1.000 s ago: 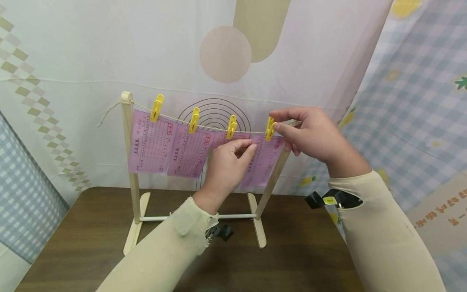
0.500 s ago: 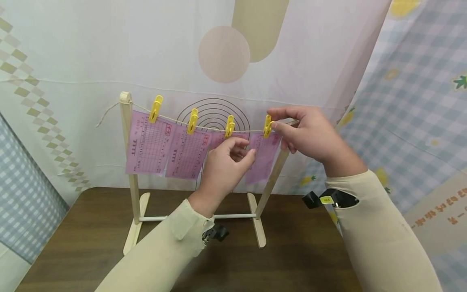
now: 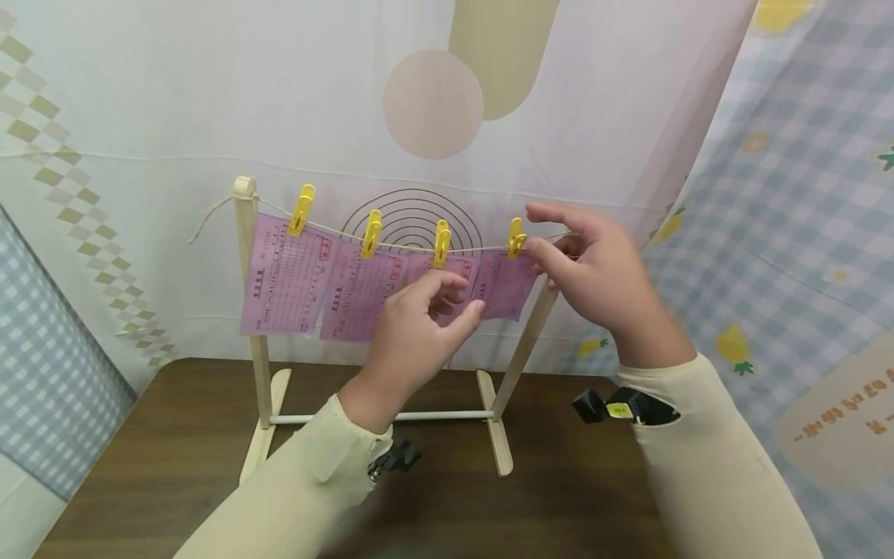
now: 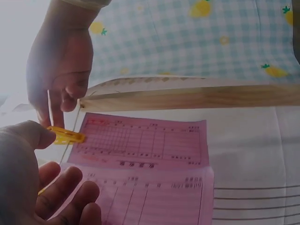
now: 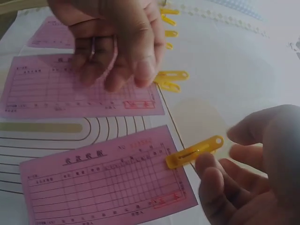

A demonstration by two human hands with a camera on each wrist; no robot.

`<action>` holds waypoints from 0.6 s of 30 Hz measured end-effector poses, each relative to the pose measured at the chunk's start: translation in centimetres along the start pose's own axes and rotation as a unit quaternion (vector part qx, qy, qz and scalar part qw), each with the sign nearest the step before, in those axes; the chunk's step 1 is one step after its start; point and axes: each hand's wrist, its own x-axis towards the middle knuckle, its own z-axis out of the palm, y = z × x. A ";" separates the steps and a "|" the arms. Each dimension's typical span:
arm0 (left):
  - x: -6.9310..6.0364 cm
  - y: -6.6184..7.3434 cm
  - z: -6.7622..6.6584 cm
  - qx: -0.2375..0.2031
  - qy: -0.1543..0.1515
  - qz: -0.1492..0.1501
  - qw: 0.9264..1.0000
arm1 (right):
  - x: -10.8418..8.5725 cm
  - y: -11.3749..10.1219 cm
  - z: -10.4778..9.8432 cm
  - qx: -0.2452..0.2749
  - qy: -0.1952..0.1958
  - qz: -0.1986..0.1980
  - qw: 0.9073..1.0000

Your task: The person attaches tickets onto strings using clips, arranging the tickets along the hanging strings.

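Several pink receipt slips hang from a string (image 3: 328, 227), each under a yellow clothespin. The rightmost slip (image 3: 504, 287) is gripped at its top by a clothespin (image 3: 516, 237), tilted in the right wrist view. Beside that clothespin is my right hand (image 3: 594, 268), index finger and thumb spread apart. The thumb is close to the clothespin; whether it touches cannot be told. My left hand (image 3: 412, 334) hovers in front of the third slip (image 5: 84, 101), fingers loosely bent and holding nothing. It hides part of that slip.
The string runs between two wooden posts (image 3: 260, 373) with flat feet, joined low down by a white rod (image 3: 447, 415). The stand is on a brown wooden table (image 3: 559, 466). A patterned cloth (image 3: 307, 101) hangs behind, with a checked cloth (image 3: 782, 233) at the right.
My right index finger and thumb have parted from the rightmost clothespin. My left hand has drawn back down and left from the slips, its fingers spreading. The rightmost slip's lower edge has shifted.
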 end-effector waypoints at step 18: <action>-4.4 -1.9 -3.8 0.159 -0.003 0.228 0.960 | -7.6 1.7 5.3 -0.104 0.125 -0.219 0.962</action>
